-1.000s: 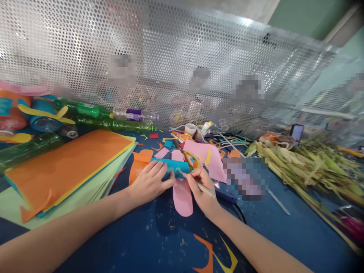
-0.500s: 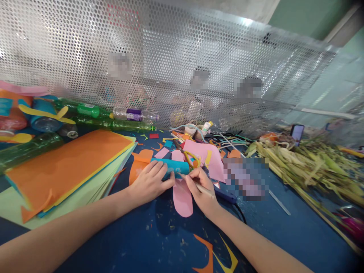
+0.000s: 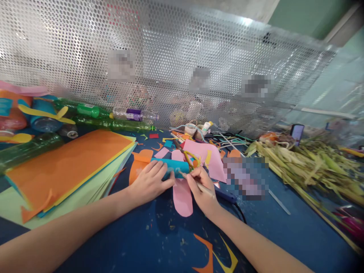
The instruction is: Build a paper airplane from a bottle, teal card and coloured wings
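My left hand (image 3: 152,179) lies over a toy plane with a blue rolled body (image 3: 179,167), its fingers bent across the top and the thumb along the near side. An orange paper piece (image 3: 135,170) is at the body's left end, and a rounded pink wing (image 3: 182,203) sticks out toward me. Faint pale marks show on the blue surface. Pinched in my right hand (image 3: 202,185) is a slim pale pen (image 3: 205,190), its tip at the body near my left thumb. Yellow-handled pliers (image 3: 187,155) lie just behind the plane.
Stacked coloured paper (image 3: 76,163) spreads at left, with several plastic bottles (image 3: 113,124) behind. Pink paper (image 3: 217,163) and a dark blue tool with a cord (image 3: 226,195) lie right of centre. Dry husks (image 3: 307,167) cover the far right. A perforated metal screen (image 3: 170,49) stands behind.
The pen tip has shifted very slightly to the right along the blue body, with my right hand. My left hand and the plane stay where they were.
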### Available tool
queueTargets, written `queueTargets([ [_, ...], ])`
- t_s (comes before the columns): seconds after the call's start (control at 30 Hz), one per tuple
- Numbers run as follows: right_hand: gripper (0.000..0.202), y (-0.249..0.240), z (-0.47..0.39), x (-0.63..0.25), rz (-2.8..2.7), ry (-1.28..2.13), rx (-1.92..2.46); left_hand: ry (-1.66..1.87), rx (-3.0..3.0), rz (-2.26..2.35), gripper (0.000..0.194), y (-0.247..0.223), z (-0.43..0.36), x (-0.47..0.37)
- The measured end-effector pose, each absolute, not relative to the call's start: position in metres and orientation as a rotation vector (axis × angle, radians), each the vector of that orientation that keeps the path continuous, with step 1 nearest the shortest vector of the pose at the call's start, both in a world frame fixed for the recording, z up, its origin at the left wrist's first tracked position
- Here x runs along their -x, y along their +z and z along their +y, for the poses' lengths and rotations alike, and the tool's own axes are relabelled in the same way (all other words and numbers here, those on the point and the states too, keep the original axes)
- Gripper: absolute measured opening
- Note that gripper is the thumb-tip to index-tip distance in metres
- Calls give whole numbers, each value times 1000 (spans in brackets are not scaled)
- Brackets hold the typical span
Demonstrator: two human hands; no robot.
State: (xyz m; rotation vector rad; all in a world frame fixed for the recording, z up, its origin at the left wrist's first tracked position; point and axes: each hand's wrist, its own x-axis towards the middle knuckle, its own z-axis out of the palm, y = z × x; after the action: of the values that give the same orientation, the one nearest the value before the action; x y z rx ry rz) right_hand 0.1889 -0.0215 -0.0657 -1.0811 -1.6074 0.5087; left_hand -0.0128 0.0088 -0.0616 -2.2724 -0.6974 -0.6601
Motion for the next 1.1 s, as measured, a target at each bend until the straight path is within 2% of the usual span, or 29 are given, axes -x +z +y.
queueTargets([
  [1.1, 19, -64, -23, -190, -1683, 536, 1090, -667, 2283, -694, 18, -60, 9, 13],
])
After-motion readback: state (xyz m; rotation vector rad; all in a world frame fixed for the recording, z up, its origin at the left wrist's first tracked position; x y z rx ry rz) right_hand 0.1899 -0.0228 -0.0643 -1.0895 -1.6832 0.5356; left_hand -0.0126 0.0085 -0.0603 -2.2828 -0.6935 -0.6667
